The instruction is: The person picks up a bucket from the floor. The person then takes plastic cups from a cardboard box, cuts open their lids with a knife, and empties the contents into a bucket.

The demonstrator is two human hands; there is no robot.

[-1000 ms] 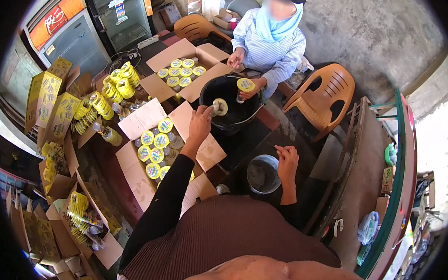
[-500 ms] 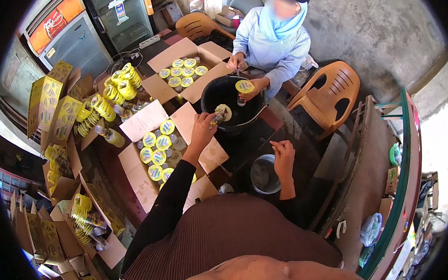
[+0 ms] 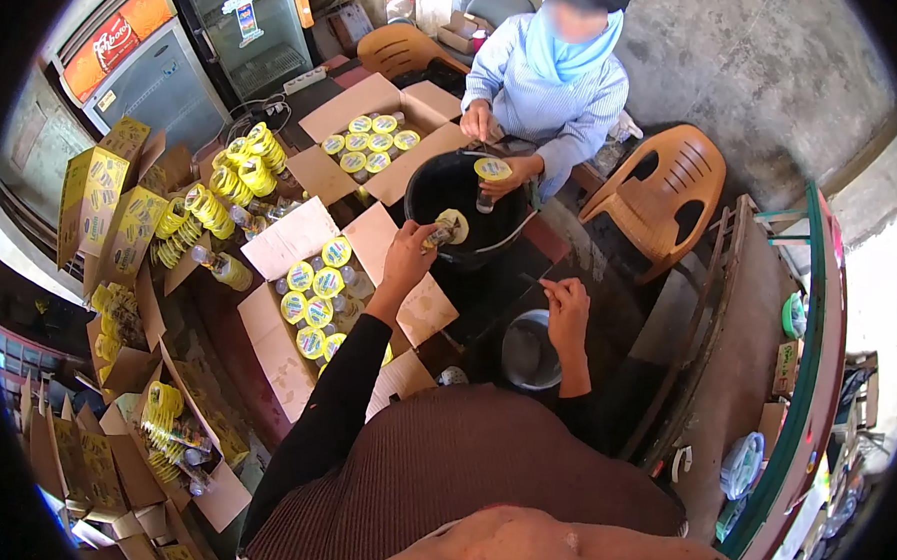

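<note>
My left hand (image 3: 406, 258) grips a clear plastic cup (image 3: 441, 232) by its body, tipped over the near rim of a large black bucket (image 3: 417, 191). The cup's yellow lid looks torn, with a dark opening. Pinched in my right hand (image 3: 567, 313) is a thin dark tool (image 3: 531, 280), perhaps a small blade. Below that hand stands a small grey bucket (image 3: 531, 352) with greyish contents. Close to my left forearm, an open cardboard box (image 3: 265, 347) holds several upright cups with yellow printed lids.
Across the black bucket, a co-worker (image 3: 561, 105) holds a yellow-lidded cup (image 3: 491, 169) over it. Another open carton (image 3: 323, 174) of cups sits beyond. Stacked yellow-rimmed cups (image 3: 256, 175) and cartons (image 3: 101, 205) crowd the left. An orange plastic chair (image 3: 663, 184) stands at right.
The view has shifted very slightly. Both my hands keep nearly the same place and the same hold; the co-worker's cup stays over the bucket.
</note>
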